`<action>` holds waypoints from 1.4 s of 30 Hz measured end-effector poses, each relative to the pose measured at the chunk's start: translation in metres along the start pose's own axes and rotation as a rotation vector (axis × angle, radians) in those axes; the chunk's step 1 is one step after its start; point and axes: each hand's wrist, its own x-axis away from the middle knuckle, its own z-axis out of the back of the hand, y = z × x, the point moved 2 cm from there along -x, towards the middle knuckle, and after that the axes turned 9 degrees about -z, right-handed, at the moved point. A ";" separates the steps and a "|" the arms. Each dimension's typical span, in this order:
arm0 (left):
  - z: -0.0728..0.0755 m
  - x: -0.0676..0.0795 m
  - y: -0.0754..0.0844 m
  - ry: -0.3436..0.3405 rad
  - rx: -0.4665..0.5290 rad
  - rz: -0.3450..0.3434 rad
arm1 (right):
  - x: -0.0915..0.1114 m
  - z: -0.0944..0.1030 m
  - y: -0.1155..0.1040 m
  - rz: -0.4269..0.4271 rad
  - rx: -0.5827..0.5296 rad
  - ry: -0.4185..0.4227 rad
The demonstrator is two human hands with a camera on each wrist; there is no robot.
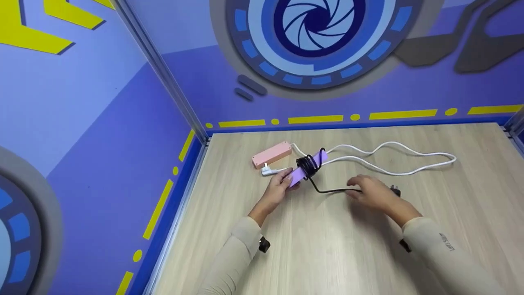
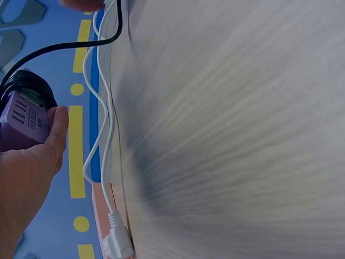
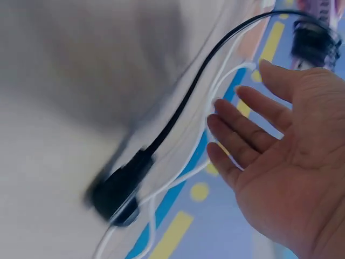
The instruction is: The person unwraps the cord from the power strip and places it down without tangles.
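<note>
Wood-grain counter [image 1: 319, 254], blue-purple printed panels [image 1: 118, 110] at 9 and 12 o'clock. My left grip [image 1: 273, 192] pinches the near end of the purple power strip [image 1: 297, 176], which points to about 1:30, black cord [image 1: 308, 167] wound round it. Right grip [image 1: 373, 193], between 3 and 4 o'clock from strip: fingers loosely spread, nothing held. Black plug [image 3: 119, 189] just past it at 3. Pink power strip [image 1: 272, 154] at 10, white plug [image 1: 267, 171] at 9, white cord [image 1: 409, 151] looping to 3.
</note>
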 end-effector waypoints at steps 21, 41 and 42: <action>-0.017 0.000 0.005 -0.078 -0.276 0.045 | -0.021 -0.031 -0.070 0.146 -0.080 0.175; -0.025 0.004 -0.010 0.060 -0.554 0.014 | -0.013 -0.030 -0.063 0.254 0.011 0.226; -0.024 0.004 -0.010 0.060 -0.556 0.016 | -0.013 -0.029 -0.063 0.250 0.005 0.234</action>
